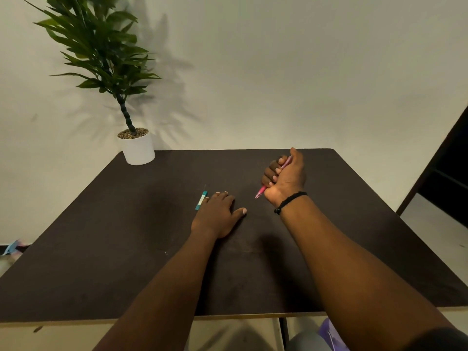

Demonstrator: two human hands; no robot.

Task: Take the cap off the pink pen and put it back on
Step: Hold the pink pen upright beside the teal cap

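Right hand (285, 177) fisted round pink pen (260, 192), tip bare.
Left hand (217, 214) flat, fingers spread, touching teal item (201, 200); label unreadable. Plant (136, 148) well beyond.

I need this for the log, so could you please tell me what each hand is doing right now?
Left hand: open, flat on the table, holding nothing.
Right hand: closed in a fist around the pink pen.
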